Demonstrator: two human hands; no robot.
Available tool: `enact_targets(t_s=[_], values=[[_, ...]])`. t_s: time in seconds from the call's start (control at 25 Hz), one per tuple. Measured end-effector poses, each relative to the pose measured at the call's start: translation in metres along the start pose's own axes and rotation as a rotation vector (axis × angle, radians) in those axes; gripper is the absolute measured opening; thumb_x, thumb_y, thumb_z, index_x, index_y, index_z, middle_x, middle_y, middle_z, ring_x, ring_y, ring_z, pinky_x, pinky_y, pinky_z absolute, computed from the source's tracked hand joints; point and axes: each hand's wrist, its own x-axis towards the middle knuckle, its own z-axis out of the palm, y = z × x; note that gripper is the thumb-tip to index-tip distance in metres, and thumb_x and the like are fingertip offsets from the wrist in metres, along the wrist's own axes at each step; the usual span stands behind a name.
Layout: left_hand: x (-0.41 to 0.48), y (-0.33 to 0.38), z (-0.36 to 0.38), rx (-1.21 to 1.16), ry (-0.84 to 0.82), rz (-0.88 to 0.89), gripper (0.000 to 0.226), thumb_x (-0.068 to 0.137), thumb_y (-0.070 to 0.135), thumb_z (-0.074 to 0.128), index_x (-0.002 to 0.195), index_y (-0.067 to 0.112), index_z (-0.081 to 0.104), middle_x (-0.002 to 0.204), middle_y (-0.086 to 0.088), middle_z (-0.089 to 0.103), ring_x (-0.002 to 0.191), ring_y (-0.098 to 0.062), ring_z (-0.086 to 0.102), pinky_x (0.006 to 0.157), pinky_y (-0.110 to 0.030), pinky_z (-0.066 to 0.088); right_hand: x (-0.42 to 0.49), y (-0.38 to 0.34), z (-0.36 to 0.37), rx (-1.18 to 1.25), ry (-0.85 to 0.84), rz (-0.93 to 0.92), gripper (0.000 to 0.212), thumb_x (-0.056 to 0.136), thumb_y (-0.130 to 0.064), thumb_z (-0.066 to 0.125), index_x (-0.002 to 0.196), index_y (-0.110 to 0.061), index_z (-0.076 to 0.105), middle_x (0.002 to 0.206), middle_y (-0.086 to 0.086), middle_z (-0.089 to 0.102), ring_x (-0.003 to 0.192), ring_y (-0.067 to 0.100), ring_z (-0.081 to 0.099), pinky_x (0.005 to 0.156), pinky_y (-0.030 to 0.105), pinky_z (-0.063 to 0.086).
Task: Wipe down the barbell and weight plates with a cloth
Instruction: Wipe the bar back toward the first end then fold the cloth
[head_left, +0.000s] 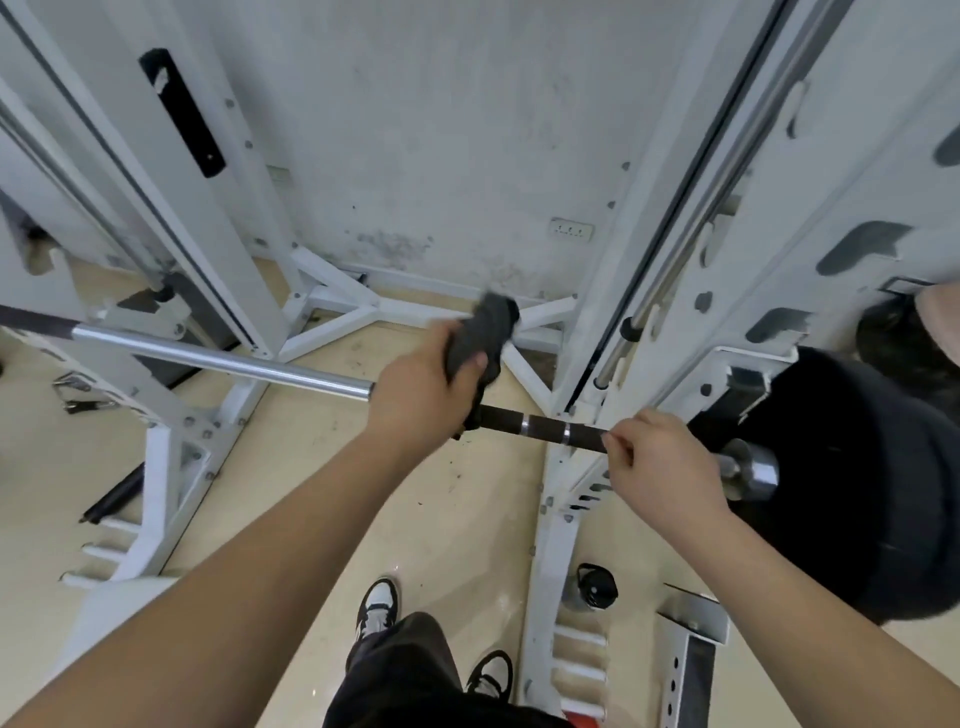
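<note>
The white rack (675, 260) carries the barbell (234, 364), with a black weight plate (857, 493) on the barbell's right end. Next to that, the right hand (660, 457) curls round the barbell, probably to steady it. At mid-barbell the left hand (415, 400) clamps the grey cloth (483, 327) round it for wiping.

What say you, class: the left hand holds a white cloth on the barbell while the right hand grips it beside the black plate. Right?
Wrong colour: the head view shows the cloth is dark grey, not white. The left hand does hold it on the barbell while the right hand grips it beside the black plate.
</note>
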Motion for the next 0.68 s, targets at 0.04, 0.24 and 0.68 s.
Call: enact_targets(t_s=[0.04, 0.24, 0.68], values=[[0.0, -0.005, 0.021, 0.259, -0.092, 0.098, 0.03, 0.098, 0.05, 0.051, 0.126, 0.038, 0.051, 0.105, 0.006, 0.07, 0.095, -0.027, 0.069, 0.089, -0.045, 0.053, -0.004, 0.008, -0.003, -0.038, -0.075, 0.046, 0.022, 0.097, -0.032, 0.06, 0.087, -0.019, 0.075, 0.081, -0.006, 0.053, 0.083, 0.02, 0.057, 0.057, 0.03, 0.042], [0.004, 0.001, 0.074, 0.704, -0.18, 0.222, 0.032, 0.103, 0.043, 0.042, 0.13, 0.03, 0.051, 0.126, -0.002, 0.063, 0.118, -0.033, 0.057, 0.103, -0.05, 0.04, -0.031, 0.032, -0.01, -0.098, -0.224, 0.19, 0.024, 0.094, -0.035, 0.061, 0.112, -0.023, 0.07, 0.115, -0.006, 0.058, 0.111, 0.018, 0.058, 0.071, 0.03, 0.047], [0.021, 0.023, 0.095, 0.42, -0.431, 0.453, 0.032, 0.099, 0.024, 0.05, 0.126, 0.041, 0.055, 0.124, 0.009, 0.067, 0.107, -0.022, 0.063, 0.081, -0.039, 0.052, -0.035, 0.052, -0.027, 0.092, -0.274, 0.387, 0.039, 0.091, -0.025, 0.068, 0.128, -0.037, 0.069, 0.117, -0.011, 0.072, 0.108, 0.018, 0.064, 0.075, 0.028, 0.05]])
